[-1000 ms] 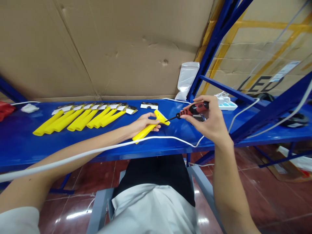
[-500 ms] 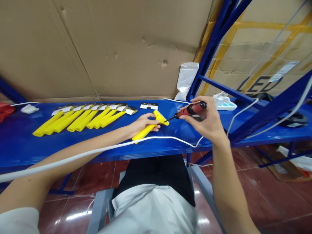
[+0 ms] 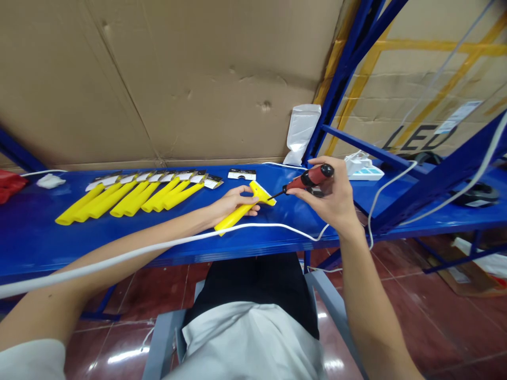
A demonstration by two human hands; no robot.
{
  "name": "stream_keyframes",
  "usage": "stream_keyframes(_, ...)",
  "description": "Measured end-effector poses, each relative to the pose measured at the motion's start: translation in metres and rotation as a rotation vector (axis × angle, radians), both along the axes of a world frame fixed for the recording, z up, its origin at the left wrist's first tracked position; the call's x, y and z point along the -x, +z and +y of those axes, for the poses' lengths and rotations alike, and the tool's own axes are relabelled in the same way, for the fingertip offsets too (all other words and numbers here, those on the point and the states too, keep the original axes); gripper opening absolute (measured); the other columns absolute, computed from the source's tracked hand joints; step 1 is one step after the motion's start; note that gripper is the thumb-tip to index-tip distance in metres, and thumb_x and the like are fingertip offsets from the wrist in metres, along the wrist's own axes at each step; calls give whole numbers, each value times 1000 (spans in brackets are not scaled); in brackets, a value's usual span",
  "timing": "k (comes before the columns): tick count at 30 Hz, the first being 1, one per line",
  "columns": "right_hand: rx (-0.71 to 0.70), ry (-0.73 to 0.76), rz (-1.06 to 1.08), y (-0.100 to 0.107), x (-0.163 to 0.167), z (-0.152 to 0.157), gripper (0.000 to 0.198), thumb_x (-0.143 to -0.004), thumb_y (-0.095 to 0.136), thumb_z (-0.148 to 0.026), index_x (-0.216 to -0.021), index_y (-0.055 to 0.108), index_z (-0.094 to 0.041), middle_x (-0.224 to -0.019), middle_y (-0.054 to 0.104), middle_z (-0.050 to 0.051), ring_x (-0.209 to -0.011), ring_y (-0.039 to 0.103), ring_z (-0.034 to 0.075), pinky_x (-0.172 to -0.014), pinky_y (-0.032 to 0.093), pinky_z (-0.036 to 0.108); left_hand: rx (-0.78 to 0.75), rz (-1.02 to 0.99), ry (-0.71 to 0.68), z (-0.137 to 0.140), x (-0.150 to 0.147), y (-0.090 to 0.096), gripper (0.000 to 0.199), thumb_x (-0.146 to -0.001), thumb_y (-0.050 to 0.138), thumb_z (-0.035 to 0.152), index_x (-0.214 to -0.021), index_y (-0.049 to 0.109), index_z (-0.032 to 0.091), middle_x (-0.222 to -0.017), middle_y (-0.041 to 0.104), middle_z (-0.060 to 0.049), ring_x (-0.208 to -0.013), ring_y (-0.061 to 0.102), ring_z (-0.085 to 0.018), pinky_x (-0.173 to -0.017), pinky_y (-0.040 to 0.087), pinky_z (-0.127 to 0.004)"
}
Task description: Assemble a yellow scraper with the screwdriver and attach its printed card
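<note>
My left hand (image 3: 236,203) is closed around a yellow scraper (image 3: 234,217), gripping it just below its wide T-shaped head. The scraper's handle slants down toward the front edge of the blue shelf (image 3: 190,237). In my right hand (image 3: 336,195) is a red and black screwdriver (image 3: 307,179), held from the side with the fingers wrapped round its handle. Its thin dark shaft points left and down, and the tip meets the scraper's head. Whether a screw sits under the tip is too small to tell.
Several yellow scrapers (image 3: 130,198) with card labels lie in a row at left. A loose label card (image 3: 241,174) lies behind my left hand. A white cable (image 3: 178,240) crosses in front. A white power strip (image 3: 366,171) and blue post (image 3: 336,79) stand at right.
The screwdriver and my right hand have shifted very slightly left, the tip staying at the scraper's head. My left hand holds the scraper in nearly the same place.
</note>
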State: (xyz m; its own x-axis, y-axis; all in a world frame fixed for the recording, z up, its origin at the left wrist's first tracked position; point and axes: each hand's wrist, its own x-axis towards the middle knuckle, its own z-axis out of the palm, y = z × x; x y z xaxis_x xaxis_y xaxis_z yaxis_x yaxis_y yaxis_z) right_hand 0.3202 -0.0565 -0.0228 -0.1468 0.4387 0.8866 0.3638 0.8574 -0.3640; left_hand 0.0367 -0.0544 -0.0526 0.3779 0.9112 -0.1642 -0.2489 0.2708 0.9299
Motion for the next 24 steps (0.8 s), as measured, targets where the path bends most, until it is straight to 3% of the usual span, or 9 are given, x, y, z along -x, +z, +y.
stream_keyframes(2, 36, 30, 59, 2, 1, 1, 66, -90, 96, -54, -144, 64, -35, -131, 68, 8, -113, 76, 32, -98, 70, 52, -15, -4, -28, -1, 0, 0, 40, -92, 93, 12, -118, 63, 16, -103, 83, -12, -76, 81, -17, -73, 68, -28)
stream_keyframes(4, 76, 48, 143, 5, 0, -1, 55, -99, 87, -56, -143, 63, -35, -119, 71, 6, -100, 80, 29, -93, 70, 51, -47, -34, -50, -1, 0, 0, 46, -88, 97, 17, -120, 63, 17, -98, 82, -10, -79, 82, -19, -73, 67, -28)
stream_keyframes(7, 72, 8, 285, 14, -9, -7, 30, -109, 73, -56, -126, 63, -33, -105, 70, 3, -82, 79, 25, -86, 68, 48, -106, -89, -53, -2, 1, 3, 52, -85, 100, 21, -122, 64, 18, -96, 79, -6, -81, 81, -19, -75, 67, -28)
stream_keyframes(9, 66, -83, 300, 20, -22, -12, 28, -109, 72, -56, -116, 60, -31, -107, 72, 4, -72, 75, 22, -79, 65, 45, -133, -123, -45, -3, 3, 8, 52, -83, 101, 21, -119, 63, 19, -98, 78, -5, -81, 80, -17, -75, 65, -27)
stream_keyframes(11, 146, -215, 149, 24, -37, -13, 27, -109, 70, -54, -114, 60, -30, -105, 77, 5, -69, 72, 23, -75, 61, 44, -157, -168, -47, -4, 5, 16, 53, -81, 101, 19, -117, 62, 21, -98, 75, -2, -79, 78, -15, -75, 64, -27)
stream_keyframes(13, 255, -343, -107, 24, -51, -9, 23, -106, 71, -49, -111, 63, -29, -103, 81, 7, -78, 75, 28, -77, 58, 44, -186, -204, -64, -7, 7, 25, 54, -79, 100, 16, -115, 61, 23, -95, 73, 1, -75, 77, -14, -74, 62, -27)
stream_keyframes(16, 381, -388, -377, 17, -66, 5, 18, -96, 71, -42, -101, 59, -29, -90, 79, 7, -76, 72, 31, -69, 51, 40, -249, -226, -112, -11, 12, 37, 54, -77, 98, 14, -114, 61, 23, -93, 72, 2, -71, 76, -15, -71, 59, -29)
stream_keyframes(18, 459, -381, -459, 11, -72, 17, 18, -92, 70, -42, -99, 58, -29, -81, 75, 6, -72, 70, 30, -66, 48, 38, -295, -223, -145, -12, 15, 43, 53, -78, 97, 13, -116, 62, 24, -93, 72, 1, -70, 76, -15, -70, 57, -30)
stream_keyframes(24, 642, -380, -577, -2, -78, 35, 24, -92, 69, -49, -100, 63, -27, -81, 76, 7, -72, 71, 30, -66, 48, 39, -374, -229, -170, -13, 22, 48, 53, -76, 95, 15, -119, 66, 25, -88, 71, 1, -66, 74, -17, -69, 54, -33)
